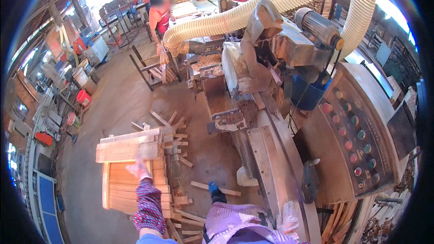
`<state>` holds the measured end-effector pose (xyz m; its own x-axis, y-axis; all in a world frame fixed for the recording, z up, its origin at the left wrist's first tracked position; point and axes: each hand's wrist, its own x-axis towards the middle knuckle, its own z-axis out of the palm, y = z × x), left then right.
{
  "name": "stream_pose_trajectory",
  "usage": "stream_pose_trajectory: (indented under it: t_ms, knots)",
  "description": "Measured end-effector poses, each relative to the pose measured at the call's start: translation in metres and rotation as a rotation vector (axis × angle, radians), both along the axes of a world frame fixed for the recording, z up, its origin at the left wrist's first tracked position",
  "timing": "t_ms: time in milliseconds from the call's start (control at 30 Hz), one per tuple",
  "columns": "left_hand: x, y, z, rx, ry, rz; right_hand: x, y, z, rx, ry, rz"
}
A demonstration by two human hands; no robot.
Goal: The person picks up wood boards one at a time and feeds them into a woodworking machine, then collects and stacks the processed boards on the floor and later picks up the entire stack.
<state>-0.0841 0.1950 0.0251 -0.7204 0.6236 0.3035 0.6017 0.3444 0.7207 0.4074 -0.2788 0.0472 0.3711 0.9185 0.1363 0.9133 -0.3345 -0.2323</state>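
My left hand [139,171], in a pale glove below a patterned sleeve, reaches over a stack of wooden boards [129,151] on my left. It is smeared by motion, so its grip on a board cannot be made out. My right hand [288,220], also gloved, lies on the near end of the long metal bed [264,158] of a woodworking machine. Its fingers point away from me and look stretched out. Farther along that bed, a piece of wood [258,100] sits by the sawdust-covered machine head [262,40].
A slanted control panel [352,140] with several coloured buttons stands on the right. Thick ribbed hoses [253,13] arch over the machine. Loose wood strips [185,219] lie on the floor by my foot [214,189]. Beyond the machine, another person [160,18] stands beside a metal rack [147,70].
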Motion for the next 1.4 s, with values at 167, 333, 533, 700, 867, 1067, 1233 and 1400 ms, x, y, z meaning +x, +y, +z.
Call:
stream_pose_trajectory:
  t_ms: [167,333,533,700,867,1067,1233,1400]
  knots:
    - [-0.112,0.057,-0.069,0.348,-1.376,-0.166,0.037,0.142,0.010,-0.130,-0.142,-0.026]
    - [-0.091,0.044,-0.075,0.246,-1.526,-0.209,0.098,0.247,0.003,-0.033,-0.139,0.065]
    - [0.020,-0.070,0.017,0.447,-1.382,-0.716,0.063,0.321,0.033,0.198,0.027,0.063]
    - [0.159,-0.181,0.065,0.390,-1.465,-0.599,-0.074,0.265,0.106,0.008,0.964,0.642]
    - [0.255,-0.232,0.080,0.285,-1.329,-0.714,-0.105,0.180,0.125,0.016,0.920,0.710]
    - [0.301,-0.233,0.096,-0.059,-1.326,-0.908,-0.044,0.042,0.089,-0.114,0.712,0.001]
    - [0.294,-0.221,0.084,-0.119,-1.388,-0.842,-0.001,0.001,0.002,-0.019,-0.091,0.037]
    - [0.290,-0.222,0.069,-0.171,-1.412,-0.771,0.060,0.186,-0.001,0.132,-0.197,0.126]
